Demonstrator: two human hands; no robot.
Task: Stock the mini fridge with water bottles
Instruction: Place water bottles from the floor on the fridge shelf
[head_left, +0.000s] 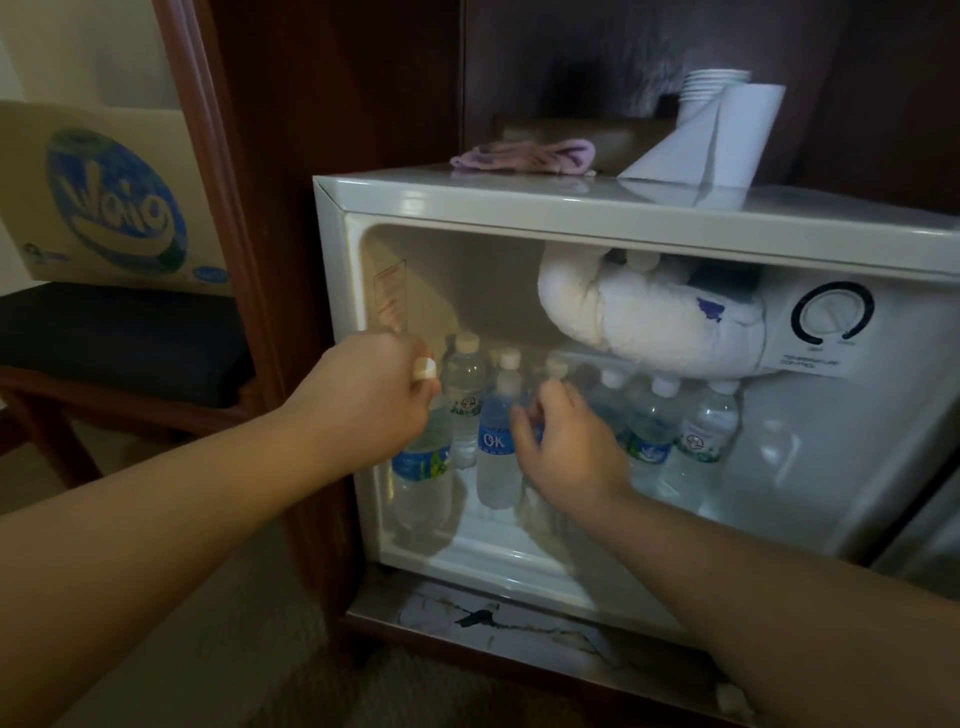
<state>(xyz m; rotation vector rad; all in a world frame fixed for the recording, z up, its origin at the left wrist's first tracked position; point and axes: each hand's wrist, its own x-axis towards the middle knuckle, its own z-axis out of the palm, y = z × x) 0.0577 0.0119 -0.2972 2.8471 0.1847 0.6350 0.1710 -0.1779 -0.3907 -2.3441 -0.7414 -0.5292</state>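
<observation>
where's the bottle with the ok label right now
In the head view, the OK-labelled bottle stands upright in the mini fridge, front row, left of centre, between the left hand and right hand.

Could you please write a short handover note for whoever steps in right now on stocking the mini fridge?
Left hand: grip closed around the neck of the leftmost water bottle, standing at the front left of the mini fridge.
Right hand: fingers curled at the bottles in the middle, beside the OK bottle; whether it actually holds one is hidden.
Done: a cluster of bottles stands upright on the fridge floor, from the left wall to about the middle, including three bottles on the right.
Left: the floor on the right side looks free. No spare bottles are in view, so I cannot tell how many remain.
</observation>
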